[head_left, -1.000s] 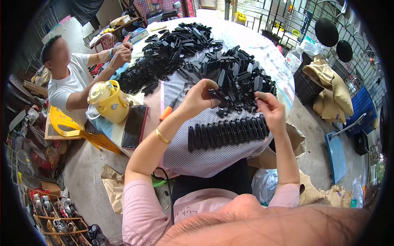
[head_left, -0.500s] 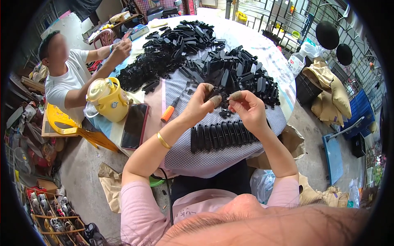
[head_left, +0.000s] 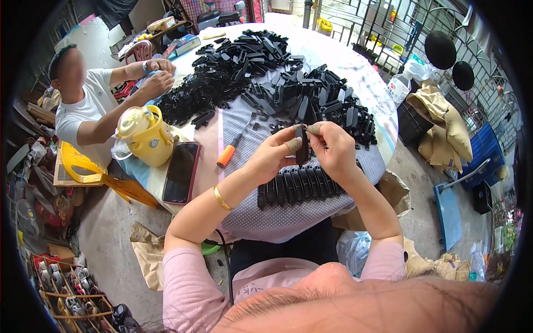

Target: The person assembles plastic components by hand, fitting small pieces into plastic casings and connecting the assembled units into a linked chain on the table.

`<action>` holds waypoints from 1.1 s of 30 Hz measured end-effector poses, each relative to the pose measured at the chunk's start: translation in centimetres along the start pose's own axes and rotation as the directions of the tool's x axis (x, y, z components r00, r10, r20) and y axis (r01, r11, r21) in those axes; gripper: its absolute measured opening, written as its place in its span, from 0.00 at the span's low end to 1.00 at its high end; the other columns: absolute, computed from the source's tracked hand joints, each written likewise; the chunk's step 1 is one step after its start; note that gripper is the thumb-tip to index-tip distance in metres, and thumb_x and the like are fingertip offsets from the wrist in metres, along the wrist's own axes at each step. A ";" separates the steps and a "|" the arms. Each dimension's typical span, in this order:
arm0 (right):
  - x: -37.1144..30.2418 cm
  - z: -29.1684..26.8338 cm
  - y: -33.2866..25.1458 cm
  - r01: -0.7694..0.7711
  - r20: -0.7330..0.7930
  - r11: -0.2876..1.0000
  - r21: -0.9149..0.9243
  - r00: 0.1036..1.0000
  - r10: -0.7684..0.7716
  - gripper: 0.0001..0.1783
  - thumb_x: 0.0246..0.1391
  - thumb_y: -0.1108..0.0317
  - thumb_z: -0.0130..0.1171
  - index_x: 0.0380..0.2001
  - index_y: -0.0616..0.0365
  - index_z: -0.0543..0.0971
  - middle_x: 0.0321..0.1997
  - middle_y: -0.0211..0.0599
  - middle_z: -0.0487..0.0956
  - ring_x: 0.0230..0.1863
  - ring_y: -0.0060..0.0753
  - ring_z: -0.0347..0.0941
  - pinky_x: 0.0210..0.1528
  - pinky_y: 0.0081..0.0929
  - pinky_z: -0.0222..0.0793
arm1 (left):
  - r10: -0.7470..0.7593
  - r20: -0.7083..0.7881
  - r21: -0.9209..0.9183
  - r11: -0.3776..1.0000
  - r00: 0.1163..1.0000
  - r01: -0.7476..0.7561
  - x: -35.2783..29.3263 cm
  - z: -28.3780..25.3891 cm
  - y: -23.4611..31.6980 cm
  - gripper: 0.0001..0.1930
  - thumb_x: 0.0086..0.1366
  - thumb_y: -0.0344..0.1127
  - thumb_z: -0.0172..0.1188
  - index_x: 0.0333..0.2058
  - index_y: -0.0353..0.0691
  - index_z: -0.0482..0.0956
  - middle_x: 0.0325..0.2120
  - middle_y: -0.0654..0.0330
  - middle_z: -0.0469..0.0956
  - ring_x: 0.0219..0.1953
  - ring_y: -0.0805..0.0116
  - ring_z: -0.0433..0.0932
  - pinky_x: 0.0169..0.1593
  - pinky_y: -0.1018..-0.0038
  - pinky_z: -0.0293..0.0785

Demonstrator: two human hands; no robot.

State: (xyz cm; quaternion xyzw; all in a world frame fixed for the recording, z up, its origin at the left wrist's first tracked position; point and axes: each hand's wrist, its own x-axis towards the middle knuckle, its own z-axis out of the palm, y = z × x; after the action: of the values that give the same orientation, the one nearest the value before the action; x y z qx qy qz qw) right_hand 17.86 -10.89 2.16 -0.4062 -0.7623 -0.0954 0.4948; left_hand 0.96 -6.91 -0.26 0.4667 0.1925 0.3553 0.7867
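Note:
Between my two hands stands a long black plastic part, held upright. The fingers of my left hand grip it from the left side, with coverings on the fingertips. My right hand pinches at its upper end; whether a small piece is in those fingers is hidden. Just below my hands, a neat row of similar black parts lies side by side on the dotted cloth. Beyond them is a heap of loose black parts.
A screwdriver with an orange handle, a phone and a yellow jug lie to my left. Another heap of small black pieces is farther off. A co-worker sits at the far left. Paper sacks stand at right.
A long black part is now between my hands, which have come closer together. The co-worker's hands have lowered toward the table.

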 end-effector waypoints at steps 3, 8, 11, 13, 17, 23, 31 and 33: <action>0.0 0.0 -0.3 0.114 0.005 0.985 -0.132 0.993 -0.114 0.07 0.46 0.76 0.60 0.30 0.63 0.75 0.31 0.41 0.77 0.29 0.40 0.75 0.30 0.28 0.73 | 0.016 0.060 0.012 1.000 0.998 -0.017 0.3 -0.5 -0.4 0.20 0.65 0.35 0.53 0.55 0.41 0.66 0.41 0.66 0.73 0.43 0.77 0.73 0.45 0.75 0.75; 0.3 -0.7 -1.2 0.078 0.094 0.989 -0.128 0.993 -0.066 0.06 0.45 0.76 0.60 0.28 0.65 0.76 0.34 0.42 0.76 0.33 0.42 0.74 0.33 0.31 0.72 | 0.063 0.079 0.086 0.994 0.995 -0.070 0.1 -0.5 -0.2 0.21 0.65 0.35 0.53 0.55 0.37 0.66 0.45 0.62 0.73 0.45 0.73 0.74 0.49 0.73 0.74; 0.7 -1.0 -1.5 0.101 0.181 0.993 -0.057 0.980 -0.089 0.06 0.46 0.74 0.59 0.26 0.66 0.76 0.37 0.44 0.74 0.35 0.43 0.72 0.36 0.32 0.70 | 0.101 0.099 0.138 0.984 0.990 -0.114 0.1 -1.1 0.1 0.21 0.64 0.36 0.54 0.54 0.36 0.66 0.44 0.62 0.74 0.44 0.75 0.75 0.47 0.76 0.75; 0.5 -1.0 -1.3 0.152 0.253 0.988 -0.038 0.958 -0.137 0.08 0.47 0.71 0.58 0.27 0.67 0.76 0.41 0.45 0.71 0.39 0.45 0.69 0.41 0.35 0.67 | 0.088 0.088 0.175 0.979 0.992 -0.103 -0.1 -1.1 0.4 0.20 0.64 0.35 0.54 0.53 0.35 0.67 0.43 0.62 0.74 0.43 0.76 0.75 0.46 0.76 0.76; 0.7 -0.8 -1.9 0.196 0.274 0.978 -0.078 0.947 -0.168 0.10 0.48 0.69 0.58 0.31 0.67 0.76 0.44 0.45 0.71 0.42 0.45 0.69 0.42 0.35 0.67 | 0.089 0.062 0.262 0.960 0.994 -0.102 -0.3 -2.0 1.0 0.19 0.63 0.35 0.55 0.51 0.35 0.69 0.40 0.63 0.75 0.40 0.76 0.76 0.43 0.78 0.77; -0.1 -1.4 0.1 -0.040 0.228 0.999 0.025 0.973 0.033 0.17 0.46 0.71 0.61 0.41 0.63 0.77 0.45 0.44 0.73 0.43 0.41 0.71 0.45 0.30 0.69 | 0.053 -0.193 0.363 0.931 0.980 0.021 -3.0 -2.5 4.1 0.17 0.63 0.33 0.51 0.49 0.31 0.69 0.30 0.61 0.73 0.34 0.69 0.78 0.40 0.74 0.77; -4.3 -6.8 9.4 -0.383 0.163 0.902 -0.200 0.894 0.416 0.09 0.45 0.73 0.60 0.33 0.60 0.80 0.24 0.41 0.76 0.25 0.39 0.73 0.29 0.30 0.68 | 0.016 -0.342 0.557 0.809 0.940 0.188 -8.3 -8.2 3.5 0.18 0.61 0.29 0.51 0.50 0.37 0.69 0.30 0.65 0.71 0.30 0.77 0.72 0.34 0.81 0.71; -4.5 -6.3 10.2 -0.334 0.136 0.885 -0.324 0.910 0.392 0.10 0.45 0.73 0.61 0.34 0.63 0.80 0.24 0.40 0.76 0.23 0.33 0.72 0.26 0.24 0.65 | 0.015 -0.297 0.663 0.722 0.955 0.195 -8.9 -7.6 3.4 0.16 0.59 0.28 0.51 0.48 0.34 0.70 0.28 0.65 0.71 0.28 0.78 0.71 0.30 0.80 0.68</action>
State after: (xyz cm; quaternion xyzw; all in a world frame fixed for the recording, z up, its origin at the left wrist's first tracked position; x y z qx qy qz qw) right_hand 30.27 -10.06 -1.11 -0.6184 -0.6948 -0.0718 0.3601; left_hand -11.12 -7.86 -1.30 0.6585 0.4426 0.2824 0.5392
